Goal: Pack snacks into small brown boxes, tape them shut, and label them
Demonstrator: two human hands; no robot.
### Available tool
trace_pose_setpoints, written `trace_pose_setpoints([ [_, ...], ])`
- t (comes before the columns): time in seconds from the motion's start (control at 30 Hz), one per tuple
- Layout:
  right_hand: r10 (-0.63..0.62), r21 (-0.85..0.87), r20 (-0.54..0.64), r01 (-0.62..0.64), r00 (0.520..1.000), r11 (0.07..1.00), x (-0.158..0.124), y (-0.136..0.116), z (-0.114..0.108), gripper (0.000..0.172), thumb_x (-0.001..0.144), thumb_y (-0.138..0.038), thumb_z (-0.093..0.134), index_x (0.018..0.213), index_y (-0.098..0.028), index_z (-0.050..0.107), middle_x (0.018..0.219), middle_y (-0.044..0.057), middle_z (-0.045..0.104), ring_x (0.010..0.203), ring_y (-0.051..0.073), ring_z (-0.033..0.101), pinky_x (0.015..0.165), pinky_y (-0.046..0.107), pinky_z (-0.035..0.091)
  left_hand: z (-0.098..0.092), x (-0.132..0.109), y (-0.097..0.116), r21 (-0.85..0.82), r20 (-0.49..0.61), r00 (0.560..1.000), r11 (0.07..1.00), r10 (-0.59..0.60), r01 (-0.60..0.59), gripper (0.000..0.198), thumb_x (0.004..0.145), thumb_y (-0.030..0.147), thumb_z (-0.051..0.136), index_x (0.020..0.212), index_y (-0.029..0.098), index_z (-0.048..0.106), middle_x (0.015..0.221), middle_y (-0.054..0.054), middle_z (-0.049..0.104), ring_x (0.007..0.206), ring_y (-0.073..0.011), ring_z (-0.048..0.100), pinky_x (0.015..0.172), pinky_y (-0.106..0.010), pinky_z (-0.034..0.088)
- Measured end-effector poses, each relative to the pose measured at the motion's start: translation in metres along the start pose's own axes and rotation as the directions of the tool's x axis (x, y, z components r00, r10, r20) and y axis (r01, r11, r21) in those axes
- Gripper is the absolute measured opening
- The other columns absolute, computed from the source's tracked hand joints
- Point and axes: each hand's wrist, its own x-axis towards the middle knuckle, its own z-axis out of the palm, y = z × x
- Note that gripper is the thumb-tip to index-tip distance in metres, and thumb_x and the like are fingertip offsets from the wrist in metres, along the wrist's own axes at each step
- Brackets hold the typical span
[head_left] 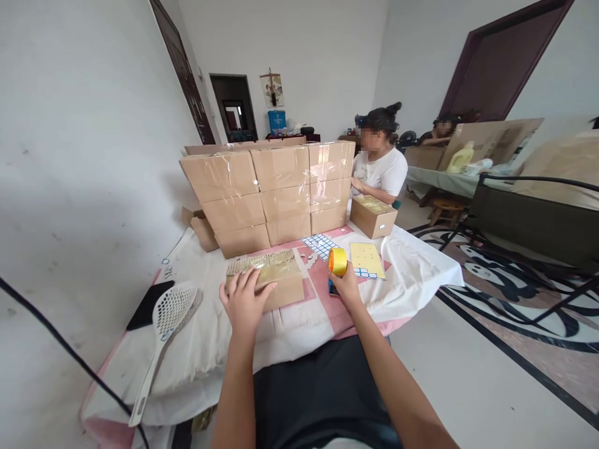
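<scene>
My left hand [246,298] rests with spread fingers on the left part of a cardboard box [285,288], whose top has shiny tape over it. To the right of that box, my right hand [346,284] is closed around a tape dispenser with a yellow roll [337,260]; a blue part of it shows below the fingers. Beyond both hands stands a wall of stacked, taped boxes [285,195]. Label sheets, one white with blue outlines [321,246] and one yellow [366,257], lie past my right hand.
A white slotted scoop [171,312] and a black flat item [148,305] lie on the cloth-covered table [206,349] at left. Another box [373,216] sits at the back right, near a person in a white shirt [381,168]. A dark chair [533,218] stands right.
</scene>
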Motion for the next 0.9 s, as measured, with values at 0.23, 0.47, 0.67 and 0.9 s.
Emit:
trace_pose_setpoints([
  [0.23,0.002,0.045,-0.027,0.000,1.000,0.999,-0.007,0.004,0.001,0.037,0.071,-0.042,0.074,0.098,-0.022,0.057,0.094,0.005,0.065,0.086,0.026,0.060,0.080,0.040,0.050,-0.001,0.006,-0.025,-0.059,-0.032,0.999,0.997,0.040,-0.042,0.037,0.092,0.050,0.066,0.123,0.030,0.069,0.135,-0.007,0.070,0.130,-0.0325,0.056,0.120,-0.056,0.015],
  [0.47,-0.012,0.245,0.093,-0.011,0.996,0.970,-0.008,0.004,-0.005,0.024,0.080,-0.041,0.063,0.096,-0.023,0.060,0.096,0.006,0.070,0.088,0.025,0.066,0.079,0.038,0.054,0.005,-0.034,0.013,-0.296,-0.278,0.955,0.937,0.100,-0.184,0.013,0.095,0.027,0.060,0.099,0.021,0.070,0.098,-0.009,0.075,0.100,-0.0247,0.067,0.098,-0.044,0.044],
  [0.67,-0.046,0.308,0.134,0.003,0.990,0.951,-0.015,0.000,-0.003,0.023,0.084,-0.042,0.065,0.097,-0.023,0.061,0.101,0.006,0.071,0.092,0.025,0.067,0.086,0.039,0.055,0.051,-0.068,0.090,-0.405,0.066,0.929,0.861,0.363,-0.308,0.019,0.094,0.029,0.062,0.111,0.026,0.071,0.092,-0.003,0.071,0.085,-0.0184,0.067,0.078,-0.031,0.052],
  [0.9,-0.050,0.312,0.177,-0.007,0.983,0.950,-0.022,-0.006,-0.006,0.029,0.092,-0.053,0.058,0.098,-0.024,0.058,0.091,0.003,0.066,0.082,0.022,0.063,0.075,0.035,0.054,0.074,-0.081,0.100,-0.399,0.163,0.900,0.862,0.403,-0.313,0.036,0.093,0.036,0.066,0.129,0.032,0.069,0.118,-0.010,0.062,0.104,-0.0264,0.059,0.091,-0.042,0.050],
])
